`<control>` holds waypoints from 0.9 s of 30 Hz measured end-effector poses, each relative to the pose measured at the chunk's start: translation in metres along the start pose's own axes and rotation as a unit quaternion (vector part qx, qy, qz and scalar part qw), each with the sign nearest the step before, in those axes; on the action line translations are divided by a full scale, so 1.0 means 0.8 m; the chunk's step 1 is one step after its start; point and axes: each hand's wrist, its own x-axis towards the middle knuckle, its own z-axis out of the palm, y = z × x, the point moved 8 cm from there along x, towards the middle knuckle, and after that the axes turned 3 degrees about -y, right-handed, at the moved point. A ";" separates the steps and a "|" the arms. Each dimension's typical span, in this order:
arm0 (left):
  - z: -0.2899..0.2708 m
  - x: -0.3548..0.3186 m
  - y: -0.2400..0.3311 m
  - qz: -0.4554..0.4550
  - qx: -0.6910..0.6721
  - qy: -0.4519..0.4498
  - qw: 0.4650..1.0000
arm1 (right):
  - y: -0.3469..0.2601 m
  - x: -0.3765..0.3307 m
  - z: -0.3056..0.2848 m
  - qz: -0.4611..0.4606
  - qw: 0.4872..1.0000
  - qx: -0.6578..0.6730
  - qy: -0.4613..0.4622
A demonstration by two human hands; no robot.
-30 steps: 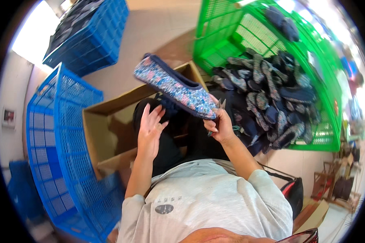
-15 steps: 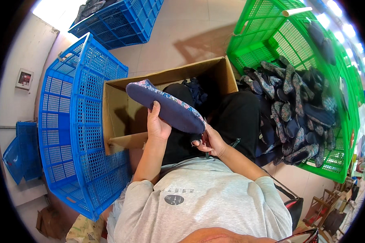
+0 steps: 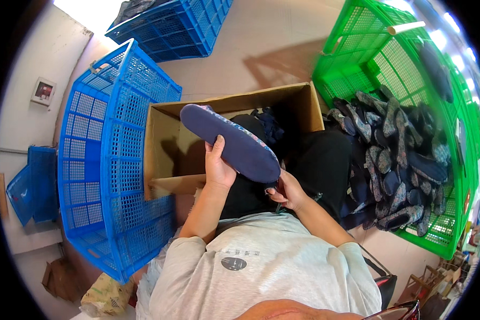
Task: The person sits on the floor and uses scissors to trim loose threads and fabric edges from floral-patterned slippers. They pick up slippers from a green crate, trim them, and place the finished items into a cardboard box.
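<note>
Left hand [image 3: 220,167], 7 o'clock of slipper [image 3: 234,143]: wrapped about its middle, thumb on sole | slipper, person's 12 o'clock, navy sole showing: likely light, bendy, unslippery (fabric, from where I stand); best held midway | right hand [image 3: 290,192], 4 o'clock: pinching near end

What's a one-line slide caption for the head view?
Left hand and right hand hold one slipper, navy sole toward the camera, above an open cardboard box.
</note>
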 end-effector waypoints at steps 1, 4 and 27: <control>0.003 -0.002 0.002 0.004 -0.006 -0.009 1.000 | -0.002 0.001 -0.003 -0.014 1.000 -0.009 -0.003; 0.013 -0.006 0.009 0.002 -0.006 -0.044 0.999 | -0.004 0.003 -0.016 -0.037 0.999 -0.009 0.011; 0.111 -0.145 -0.017 0.106 0.795 -0.398 0.447 | -0.037 0.000 -0.035 -0.124 0.986 -0.085 0.074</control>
